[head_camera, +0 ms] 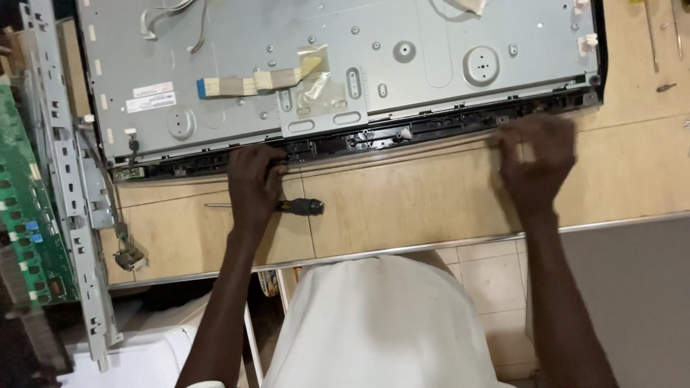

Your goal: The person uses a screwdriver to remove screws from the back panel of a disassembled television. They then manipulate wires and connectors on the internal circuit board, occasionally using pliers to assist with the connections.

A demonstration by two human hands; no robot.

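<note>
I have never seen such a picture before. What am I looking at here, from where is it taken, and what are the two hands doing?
The single picture comes from a camera worn on a person's head, looking down at their own bare hands. On the wooden table lies a large flat display panel, its grey metal back up. The left hand and the right hand both press on the black strip along the panel's near edge. Neither hand clearly holds anything. A screwdriver lies on the table under the left hand. At the far left are a green circuit board and a metal bracket.

grey panel back [402,65] | green circuit board [25,215] | tan table [402,201]
</note>
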